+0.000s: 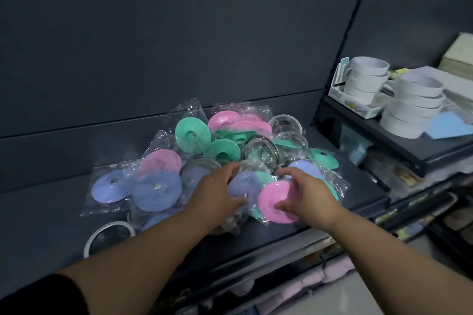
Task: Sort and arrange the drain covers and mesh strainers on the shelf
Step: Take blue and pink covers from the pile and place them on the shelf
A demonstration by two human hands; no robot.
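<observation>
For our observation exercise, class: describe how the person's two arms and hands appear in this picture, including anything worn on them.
Both forearms are bare up to the hands. The left hand and right hand wear no gloves, and no rings, watch or bracelets show. A dark, apparently black sleeve covers the left upper arm at the bottom left corner. The right arm shows no sleeve before it leaves the frame. The fingers are bare, and no markings show.

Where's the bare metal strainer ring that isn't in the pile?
In the head view, the metal strainer ring lies at the shelf's front left, just below the purple drain covers, partly hidden by the left forearm.
</observation>
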